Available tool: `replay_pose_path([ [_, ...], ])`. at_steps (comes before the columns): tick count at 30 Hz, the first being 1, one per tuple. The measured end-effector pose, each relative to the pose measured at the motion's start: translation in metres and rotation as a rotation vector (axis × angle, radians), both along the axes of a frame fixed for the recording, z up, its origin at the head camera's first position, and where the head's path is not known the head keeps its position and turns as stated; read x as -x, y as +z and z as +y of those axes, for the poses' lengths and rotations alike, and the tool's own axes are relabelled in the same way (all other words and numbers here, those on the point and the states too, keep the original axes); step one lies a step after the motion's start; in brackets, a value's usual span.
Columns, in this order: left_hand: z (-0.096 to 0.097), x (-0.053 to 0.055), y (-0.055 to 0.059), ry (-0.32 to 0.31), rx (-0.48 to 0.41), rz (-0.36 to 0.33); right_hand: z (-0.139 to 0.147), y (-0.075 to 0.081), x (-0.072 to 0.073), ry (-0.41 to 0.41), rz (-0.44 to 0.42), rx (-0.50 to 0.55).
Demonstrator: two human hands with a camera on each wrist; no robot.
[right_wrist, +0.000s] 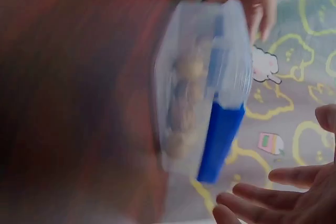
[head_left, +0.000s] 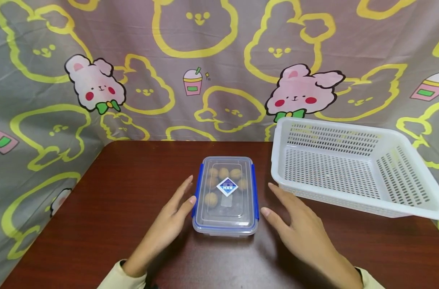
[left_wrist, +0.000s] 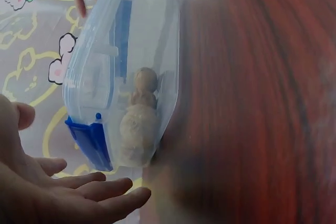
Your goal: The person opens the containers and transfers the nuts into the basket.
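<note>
A clear lidded food box (head_left: 224, 223) lies flat on the table, with a blue clip strip along each long side and a diamond-shaped label on top. Several round brown walnuts (head_left: 211, 199) show through its lid and walls. To the left of the box is my left hand (head_left: 169, 222), fingers extended, thumb tip close by the blue edge; the left wrist view shows a gap between this hand and the box. My right hand (head_left: 304, 230) hovers on the other side, its fingers spread and apart from the box. Neither hand holds anything.
A white perforated plastic basket (head_left: 335, 197) stands at the back right, close beyond my right fingertips. The dark red-brown table (head_left: 133, 180) ends at the back against a cartoon-printed cloth (head_left: 219, 116).
</note>
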State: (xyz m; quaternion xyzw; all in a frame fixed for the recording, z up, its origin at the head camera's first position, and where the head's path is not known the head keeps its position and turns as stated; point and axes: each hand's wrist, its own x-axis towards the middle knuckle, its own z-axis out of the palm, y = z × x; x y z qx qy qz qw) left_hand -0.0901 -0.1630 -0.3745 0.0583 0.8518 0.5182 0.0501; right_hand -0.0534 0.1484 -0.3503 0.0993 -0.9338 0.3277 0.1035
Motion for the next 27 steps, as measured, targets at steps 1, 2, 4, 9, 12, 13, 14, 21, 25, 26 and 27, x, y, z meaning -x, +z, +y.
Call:
replay_pose_path([
  [1,0.001,0.0,0.0,-0.006,-0.039,-0.02,-0.002,-0.001,0.002,0.012,-0.033,0.042],
  [2,0.002,0.0,-0.001,-0.013,-0.075,-0.037,-0.003,-0.002,0.005,0.024,-0.065,0.084],
  [4,0.004,0.001,-0.002,-0.028,-0.141,-0.067,-0.007,-0.005,0.01,0.044,-0.111,0.157],
  [9,0.008,0.002,-0.006,-0.038,-0.204,-0.103,-0.013,-0.012,0.022,0.057,-0.221,0.28],
  [12,0.01,0.003,-0.007,-0.019,-0.222,-0.117,-0.016,-0.016,0.028,0.066,-0.315,0.365],
  [13,0.011,0.003,-0.007,-0.013,-0.233,-0.124,-0.016,-0.018,0.029,0.069,-0.345,0.398],
  [14,0.012,0.003,-0.008,-0.007,-0.249,-0.131,-0.017,-0.019,0.031,0.07,-0.369,0.423],
  [21,0.016,0.005,-0.011,-0.008,-0.378,-0.181,-0.026,-0.03,0.037,0.068,-0.445,0.598],
  [25,0.018,0.006,-0.013,-0.014,-0.4,-0.192,-0.031,-0.034,0.037,0.059,-0.493,0.694],
  [26,0.018,0.006,-0.013,-0.013,-0.399,-0.192,-0.032,-0.035,0.037,0.06,-0.502,0.716],
  [27,0.019,0.006,-0.013,-0.014,-0.401,-0.192,-0.034,-0.037,0.038,0.059,-0.507,0.737],
])
